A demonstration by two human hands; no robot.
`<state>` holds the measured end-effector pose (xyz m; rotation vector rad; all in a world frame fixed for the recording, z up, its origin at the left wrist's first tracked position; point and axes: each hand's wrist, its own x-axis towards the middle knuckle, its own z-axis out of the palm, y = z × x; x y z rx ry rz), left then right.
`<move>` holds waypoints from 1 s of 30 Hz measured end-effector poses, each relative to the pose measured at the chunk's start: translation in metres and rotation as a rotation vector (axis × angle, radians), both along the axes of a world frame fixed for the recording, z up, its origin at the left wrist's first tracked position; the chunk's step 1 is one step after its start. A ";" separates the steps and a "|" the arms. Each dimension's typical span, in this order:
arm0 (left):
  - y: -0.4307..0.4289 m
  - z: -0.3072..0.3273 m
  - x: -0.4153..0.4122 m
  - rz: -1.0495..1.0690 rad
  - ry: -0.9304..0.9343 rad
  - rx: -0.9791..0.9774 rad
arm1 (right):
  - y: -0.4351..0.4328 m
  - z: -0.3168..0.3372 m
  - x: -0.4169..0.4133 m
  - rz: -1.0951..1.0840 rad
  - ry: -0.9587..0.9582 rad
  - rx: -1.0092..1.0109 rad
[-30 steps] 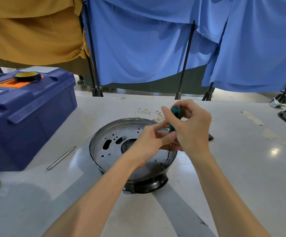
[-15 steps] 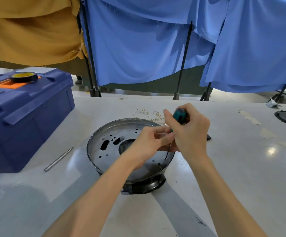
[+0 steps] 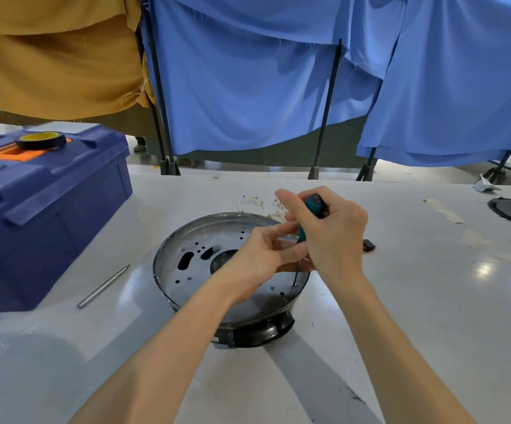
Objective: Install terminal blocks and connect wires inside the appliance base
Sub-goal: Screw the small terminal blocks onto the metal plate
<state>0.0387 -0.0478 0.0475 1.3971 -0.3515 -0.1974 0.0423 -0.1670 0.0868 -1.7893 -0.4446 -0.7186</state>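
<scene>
At the middle of the table [image 3: 416, 316] the base [image 3: 193, 289] sits open side up, and the work is at its right inner wall; the right hand [image 3: 336, 240] wraps the teal handle of the screwdriver [image 3: 313, 206], which stands nearly upright with its tip on a screw [image 3: 294, 284] in the sloping metal; the left hand [image 3: 257, 258] reaches across the bowl and appears to pinch the shaft above the tip, though that grip is partly hidden. To drive this well, I judge, the shaft should stay in line with the screw, with firm downward pressure on the turn and the left fingers guiding loosely; the slope invites the tip to skid. The wires [image 3: 263, 206] lie on the table just behind the rim; no terminal block can be made out inside.
</scene>
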 end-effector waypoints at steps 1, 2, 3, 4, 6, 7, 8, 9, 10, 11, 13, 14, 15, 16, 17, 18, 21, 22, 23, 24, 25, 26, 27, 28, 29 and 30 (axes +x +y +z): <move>0.001 -0.001 0.000 -0.003 0.005 -0.016 | 0.000 0.002 0.000 0.065 0.042 0.035; 0.002 -0.002 0.000 -0.010 0.005 -0.029 | -0.002 0.004 0.001 0.171 0.102 0.076; 0.004 -0.003 0.001 -0.019 0.000 -0.029 | -0.007 0.006 0.002 0.293 0.167 0.111; 0.005 -0.004 0.001 -0.029 -0.004 -0.019 | -0.013 0.008 0.003 0.404 0.218 0.132; 0.007 -0.005 0.003 -0.045 -0.004 -0.002 | -0.021 0.009 0.006 0.487 0.236 0.101; 0.006 -0.005 0.003 -0.048 0.000 0.001 | -0.022 0.009 0.007 0.463 0.212 0.078; 0.005 -0.004 0.003 -0.043 0.005 0.001 | -0.022 0.008 0.007 0.417 0.187 0.066; 0.003 -0.003 0.002 -0.033 0.007 -0.001 | -0.021 0.006 0.008 0.360 0.168 0.070; 0.002 -0.002 0.002 -0.015 0.004 0.001 | -0.019 0.005 0.009 0.301 0.147 0.079; 0.001 -0.002 0.001 0.004 -0.003 0.010 | -0.016 0.003 0.009 0.241 0.120 0.081; 0.000 -0.001 0.001 0.037 -0.018 0.035 | -0.008 0.001 0.009 0.107 0.049 0.046; -0.001 -0.001 0.002 0.045 -0.022 0.048 | -0.004 0.001 0.008 0.032 0.013 0.008; -0.001 -0.002 0.002 0.044 -0.022 0.054 | -0.001 0.002 0.008 -0.027 -0.010 -0.042; 0.000 -0.002 0.001 0.037 -0.019 0.051 | -0.001 0.005 0.008 -0.060 -0.005 -0.097; 0.001 -0.002 0.001 0.023 -0.014 0.042 | -0.003 0.010 0.009 -0.057 0.027 -0.152; 0.002 -0.002 0.000 0.006 -0.007 0.032 | -0.007 0.015 0.012 -0.008 0.076 -0.190; 0.005 -0.003 -0.002 -0.030 0.002 0.018 | -0.019 0.024 0.012 0.307 0.205 -0.102; 0.005 -0.003 -0.002 -0.034 -0.001 0.013 | -0.021 0.024 0.011 0.363 0.198 -0.071; 0.005 -0.002 -0.002 -0.034 -0.004 0.006 | -0.021 0.022 0.010 0.364 0.172 -0.057; 0.005 -0.001 -0.002 -0.029 -0.006 -0.001 | -0.021 0.020 0.009 0.335 0.140 -0.039; 0.004 0.000 -0.003 -0.019 -0.012 -0.006 | -0.019 0.018 0.009 0.285 0.112 -0.016; 0.003 0.001 -0.003 -0.005 -0.019 -0.007 | -0.018 0.016 0.009 0.220 0.083 -0.004; 0.002 0.001 -0.004 0.005 -0.026 -0.005 | -0.016 0.013 0.008 0.141 0.045 -0.016; 0.001 0.001 -0.004 0.010 -0.031 0.001 | -0.012 0.009 0.007 0.049 -0.004 -0.042; 0.000 0.002 -0.004 0.010 -0.035 0.013 | -0.009 0.006 0.006 -0.040 -0.053 -0.063; -0.001 0.002 -0.004 0.005 -0.038 0.026 | -0.006 0.005 0.005 -0.112 -0.082 -0.074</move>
